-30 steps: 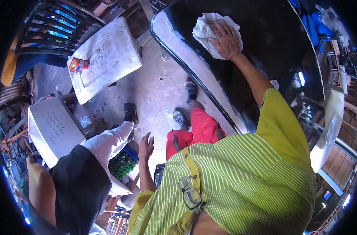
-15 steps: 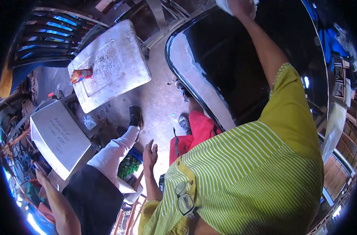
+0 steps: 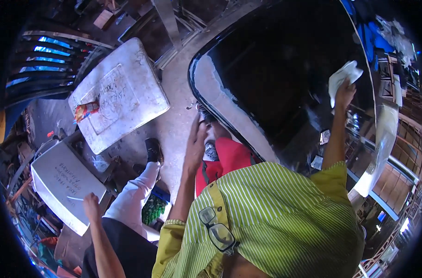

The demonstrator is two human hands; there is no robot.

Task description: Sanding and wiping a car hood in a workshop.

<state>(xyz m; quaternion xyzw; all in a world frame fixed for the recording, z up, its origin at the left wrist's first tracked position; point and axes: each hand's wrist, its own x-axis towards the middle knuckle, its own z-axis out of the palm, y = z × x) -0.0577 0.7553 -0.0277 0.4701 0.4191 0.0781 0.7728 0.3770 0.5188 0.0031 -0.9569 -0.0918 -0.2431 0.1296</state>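
Observation:
My right hand (image 3: pixel 345 94) grips a crumpled white cloth (image 3: pixel 341 79) over the right side of a large glossy black panel (image 3: pixel 276 65). Whether the cloth touches the surface is hard to tell. Along the panel's left edge runs a pale grey strip (image 3: pixel 227 99) with a ragged border. My left hand (image 3: pixel 196 141) is beside that edge, fingers stretched out, holding nothing. Below it show my red trousers (image 3: pixel 229 155). Eyeglasses (image 3: pixel 220 235) hang from the front of my striped yellow-green shirt (image 3: pixel 271 204).
At left, another person's hand (image 3: pixel 91 206) holds a thin white strip over a white box-like piece (image 3: pixel 65 180) with handwriting. A worn white panel (image 3: pixel 123 95) carries a red packet (image 3: pixel 87 111). A slatted wooden chair back (image 3: pixel 49 65) stands far left; clear plastic sheeting (image 3: pixel 382 148) hangs right.
My right hand has swept the cloth from the panel's far edge back toward me and to the right. My left hand has risen forward. The other person's hand has moved over the white box-like piece.

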